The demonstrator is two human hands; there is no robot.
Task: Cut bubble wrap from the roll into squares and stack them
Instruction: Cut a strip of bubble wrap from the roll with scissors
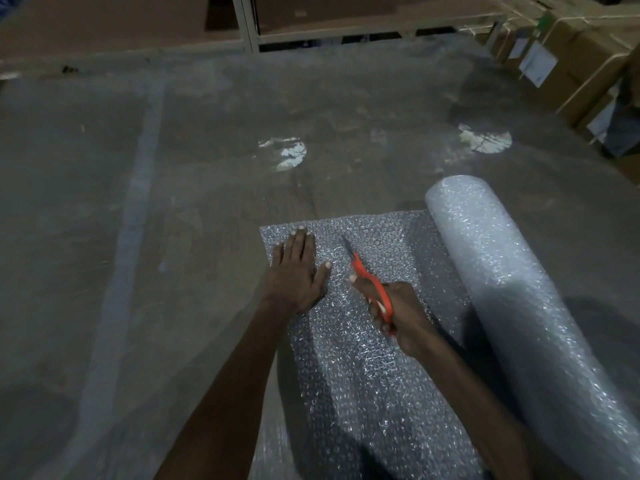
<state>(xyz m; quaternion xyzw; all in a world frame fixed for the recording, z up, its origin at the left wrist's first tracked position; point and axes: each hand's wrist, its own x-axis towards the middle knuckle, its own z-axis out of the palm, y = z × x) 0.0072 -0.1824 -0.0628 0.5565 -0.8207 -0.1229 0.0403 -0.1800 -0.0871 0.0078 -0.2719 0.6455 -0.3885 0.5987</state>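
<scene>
A thick roll of bubble wrap [512, 292] lies on the floor at the right, running from the middle of the view to the lower right corner. An unrolled sheet of bubble wrap [367, 362] spreads flat to its left. My left hand [298, 268] presses flat on the sheet near its far left corner, fingers straight. My right hand [401, 317] grips orange-handled scissors [367, 282], whose blades point away from me over the sheet, just right of my left hand. The blades look nearly closed.
The grey concrete floor [145, 237] stretches to the left and ahead, with two bright light patches on it. Cardboard boxes [571, 60] are stacked at the upper right. A metal shelf frame [249, 26] stands at the top centre.
</scene>
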